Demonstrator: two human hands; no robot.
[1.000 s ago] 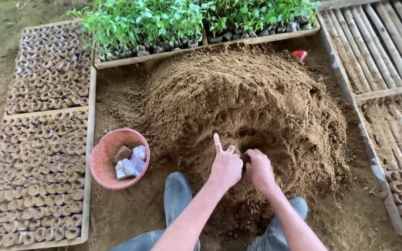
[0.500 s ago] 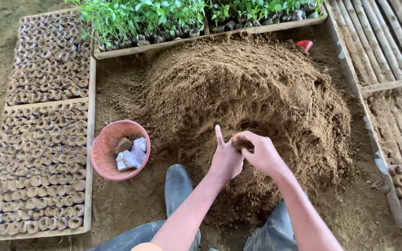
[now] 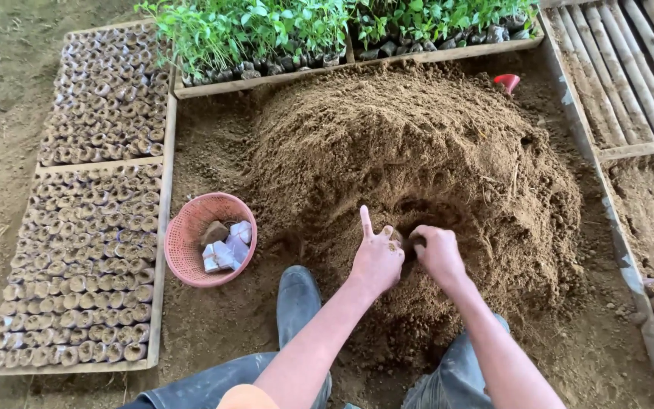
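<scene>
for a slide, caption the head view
Both hands, left and right, meet at a soil heap beside a pink basket.

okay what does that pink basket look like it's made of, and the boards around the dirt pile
The pink basket looks like moulded plastic: an even, matte colour and a fine, regular mesh of holes in its wall. The boards around the soil heap look like raw, unpainted wood, pale grey-brown, weathered and rough at the edges. Grain is too fine to make out, so that stays a guess.

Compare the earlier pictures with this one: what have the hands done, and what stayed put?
The right hand, lifted off the soil pile half a second ago, has dropped back beside the left hand, whose finger still points up. The pink basket has not moved.
</scene>
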